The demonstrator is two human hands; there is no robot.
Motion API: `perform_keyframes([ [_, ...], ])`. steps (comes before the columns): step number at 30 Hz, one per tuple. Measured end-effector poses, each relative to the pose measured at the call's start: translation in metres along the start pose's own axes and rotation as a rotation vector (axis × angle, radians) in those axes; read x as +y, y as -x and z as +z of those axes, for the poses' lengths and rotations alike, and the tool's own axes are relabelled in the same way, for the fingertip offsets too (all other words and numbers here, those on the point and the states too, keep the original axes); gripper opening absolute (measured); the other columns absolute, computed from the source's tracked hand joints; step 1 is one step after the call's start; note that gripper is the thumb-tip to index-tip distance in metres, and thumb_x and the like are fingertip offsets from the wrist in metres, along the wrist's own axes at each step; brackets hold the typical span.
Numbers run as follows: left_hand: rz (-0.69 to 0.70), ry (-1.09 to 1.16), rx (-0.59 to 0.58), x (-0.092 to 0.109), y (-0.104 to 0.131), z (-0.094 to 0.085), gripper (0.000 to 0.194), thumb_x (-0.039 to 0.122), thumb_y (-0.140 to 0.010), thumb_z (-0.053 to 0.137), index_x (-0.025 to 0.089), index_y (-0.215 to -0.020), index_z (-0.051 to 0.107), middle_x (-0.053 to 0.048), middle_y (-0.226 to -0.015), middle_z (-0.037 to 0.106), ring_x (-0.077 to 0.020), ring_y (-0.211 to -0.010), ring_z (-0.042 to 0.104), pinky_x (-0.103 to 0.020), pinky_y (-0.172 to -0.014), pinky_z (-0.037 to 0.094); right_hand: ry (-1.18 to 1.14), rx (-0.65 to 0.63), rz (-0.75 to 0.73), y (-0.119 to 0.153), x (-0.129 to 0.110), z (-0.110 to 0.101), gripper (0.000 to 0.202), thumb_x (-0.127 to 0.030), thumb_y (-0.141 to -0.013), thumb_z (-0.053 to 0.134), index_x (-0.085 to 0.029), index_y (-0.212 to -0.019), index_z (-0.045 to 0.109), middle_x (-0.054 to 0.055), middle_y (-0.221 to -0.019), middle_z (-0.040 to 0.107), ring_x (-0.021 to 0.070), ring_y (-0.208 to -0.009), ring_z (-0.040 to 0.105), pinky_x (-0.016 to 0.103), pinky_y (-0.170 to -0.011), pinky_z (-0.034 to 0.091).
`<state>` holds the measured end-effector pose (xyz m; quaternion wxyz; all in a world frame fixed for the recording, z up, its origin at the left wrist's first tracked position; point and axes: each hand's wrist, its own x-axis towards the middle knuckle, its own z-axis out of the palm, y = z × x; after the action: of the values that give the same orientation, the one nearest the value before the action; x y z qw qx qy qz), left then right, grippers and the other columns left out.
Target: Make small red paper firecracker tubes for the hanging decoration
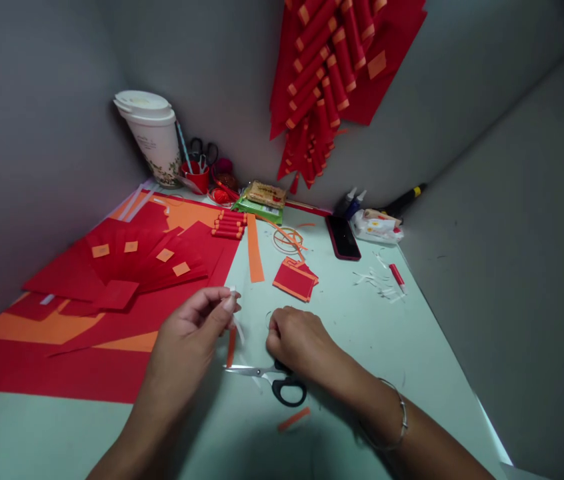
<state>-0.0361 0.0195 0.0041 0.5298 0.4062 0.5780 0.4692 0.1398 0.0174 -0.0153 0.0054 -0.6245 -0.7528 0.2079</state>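
My left hand pinches a thin white strip between thumb and fingertips; the strip curls down below the thumb. A narrow orange paper strip shows just under those fingers. To the right, my right hand is closed with its fingers curled under, so anything in them is hidden. Scissors with black handles lie on the table just below that hand, blades pointing left and a little apart. One handle loop is partly covered by the hand. Nearer to me is a short orange paper piece.
Red and orange paper sheets cover the left side. Beyond the hands lie red cards, an orange strip, small red rolls and a phone. White scraps lie right; a paper cup stands behind.
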Motion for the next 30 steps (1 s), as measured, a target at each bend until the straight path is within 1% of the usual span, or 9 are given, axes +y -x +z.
perform_keyframes([
  [5, 0.003, 0.056, -0.012, -0.006, -0.002, -0.001, 0.027, 0.046, -0.076, 0.077, 0.026, -0.094, 0.070, 0.003, -0.090, 0.071, -0.0116, -0.076, 0.059, -0.022, -0.072, 0.045, -0.128, -0.076, -0.113, 0.002, -0.011, -0.001, 0.015, -0.017, -0.078, 0.056, -0.020, -0.083, 0.069, 0.004, -0.081, 0.073, 0.0163, -0.069, 0.061, 0.028, -0.061, 0.035],
  [7, 0.015, 0.034, -0.021, -0.005, -0.002, -0.001, 0.026, 0.045, -0.077, 0.076, 0.026, -0.092, 0.071, 0.003, -0.086, 0.070, -0.0113, -0.073, 0.058, -0.022, -0.070, 0.045, -0.163, -0.104, -0.146, 0.004, -0.015, -0.001, 0.014, -0.018, -0.080, 0.056, -0.020, -0.083, 0.070, 0.005, -0.079, 0.073, 0.0173, -0.068, 0.061, 0.029, -0.061, 0.036],
  [11, 0.029, -0.007, -0.021, 0.001, 0.002, 0.001, 0.020, 0.043, -0.079, 0.075, 0.026, -0.089, 0.071, 0.004, -0.080, 0.068, -0.0102, -0.067, 0.053, -0.021, -0.067, 0.043, -0.098, -0.090, -0.187, 0.005, -0.024, 0.002, 0.022, -0.034, -0.085, 0.058, -0.017, -0.089, 0.071, 0.011, -0.084, 0.073, 0.0232, -0.070, 0.064, 0.033, -0.060, 0.039],
  [14, 0.006, -0.003, -0.027, 0.003, 0.004, 0.002, 0.019, 0.042, -0.078, 0.074, 0.026, -0.089, 0.071, 0.004, -0.082, 0.069, -0.0104, -0.066, 0.053, -0.021, -0.065, 0.044, 0.006, -0.060, -0.214, 0.002, -0.035, 0.006, 0.022, -0.026, -0.084, 0.056, -0.014, -0.094, 0.071, 0.014, -0.086, 0.073, 0.0238, -0.068, 0.065, 0.032, -0.056, 0.040],
  [17, 0.001, 0.009, -0.020, 0.004, 0.004, 0.003, 0.018, 0.041, -0.078, 0.074, 0.026, -0.088, 0.071, 0.003, -0.083, 0.069, -0.0109, -0.065, 0.054, -0.021, -0.065, 0.045, 0.054, -0.077, -0.247, -0.002, -0.045, 0.010, 0.021, -0.017, -0.079, 0.055, -0.015, -0.091, 0.071, 0.013, -0.081, 0.073, 0.0231, -0.066, 0.065, 0.030, -0.052, 0.039],
  [21, 0.004, -0.012, -0.007, 0.004, 0.003, 0.002, 0.019, 0.041, -0.079, 0.074, 0.026, -0.089, 0.071, 0.003, -0.081, 0.068, -0.0111, -0.065, 0.054, -0.021, -0.065, 0.046, -0.019, -0.062, -0.219, -0.006, -0.040, 0.012, 0.021, -0.021, -0.078, 0.055, -0.015, -0.089, 0.072, 0.012, -0.078, 0.073, 0.0229, -0.063, 0.063, 0.031, -0.053, 0.038],
  [24, -0.005, -0.018, -0.006, 0.004, 0.003, 0.002, 0.021, 0.042, -0.078, 0.074, 0.024, -0.090, 0.071, 0.003, -0.078, 0.067, -0.0114, -0.065, 0.055, -0.022, -0.066, 0.046, -0.259, 0.015, -0.160, -0.008, -0.023, 0.008, 0.013, -0.019, -0.075, 0.056, -0.018, -0.078, 0.068, 0.005, -0.071, 0.068, 0.0178, -0.061, 0.058, 0.028, -0.057, 0.039],
  [27, -0.019, 0.005, -0.003, 0.004, 0.003, 0.004, 0.026, 0.042, -0.076, 0.075, 0.023, -0.094, 0.070, 0.002, -0.075, 0.066, -0.0126, -0.065, 0.056, -0.024, -0.064, 0.047, -0.707, 0.102, -0.116, -0.008, -0.004, 0.000, 0.005, -0.018, -0.073, 0.057, -0.019, -0.073, 0.061, -0.002, -0.063, 0.059, 0.0121, -0.058, 0.052, 0.024, -0.056, 0.038],
  [30, -0.035, 0.042, -0.040, 0.001, 0.002, 0.009, 0.031, 0.041, -0.073, 0.077, 0.021, -0.096, 0.069, 0.001, -0.075, 0.066, -0.0136, -0.065, 0.059, -0.024, -0.061, 0.048, -1.091, 0.103, -0.024, -0.005, 0.006, -0.007, 0.007, -0.026, -0.076, 0.060, -0.020, -0.076, 0.058, -0.007, -0.056, 0.051, 0.0100, -0.051, 0.047, 0.022, -0.051, 0.037],
])
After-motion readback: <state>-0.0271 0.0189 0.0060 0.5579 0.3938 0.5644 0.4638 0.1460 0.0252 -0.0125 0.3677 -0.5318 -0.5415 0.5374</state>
